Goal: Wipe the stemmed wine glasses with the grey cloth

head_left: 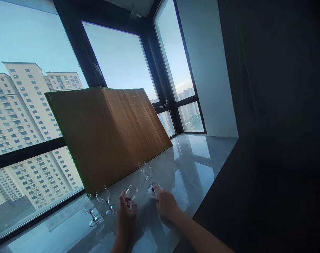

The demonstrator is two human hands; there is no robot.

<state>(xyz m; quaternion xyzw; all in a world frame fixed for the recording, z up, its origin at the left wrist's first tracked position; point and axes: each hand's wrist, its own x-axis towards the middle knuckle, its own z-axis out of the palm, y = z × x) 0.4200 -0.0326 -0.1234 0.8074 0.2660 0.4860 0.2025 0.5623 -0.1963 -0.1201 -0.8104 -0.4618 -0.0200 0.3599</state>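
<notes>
My left hand [126,216] is closed around the lower part of a small stemmed glass [132,192], whose bowl shows above the fingers. To its right, my right hand [165,203] pinches a crumpled white cloth or tissue [151,192], close to the foot of a clear glass [147,172]. Another glass [141,165] stands just behind that one. Left of my left hand are two upright stemmed glasses, one nearer the window [86,203] and one beside my hand [103,195].
A large brown folded board [112,137] leans against the windows behind the glasses. The glossy pale sill [186,158] reflects light, and its right edge borders a dark area. A pale wall column [204,70] rises at the back right.
</notes>
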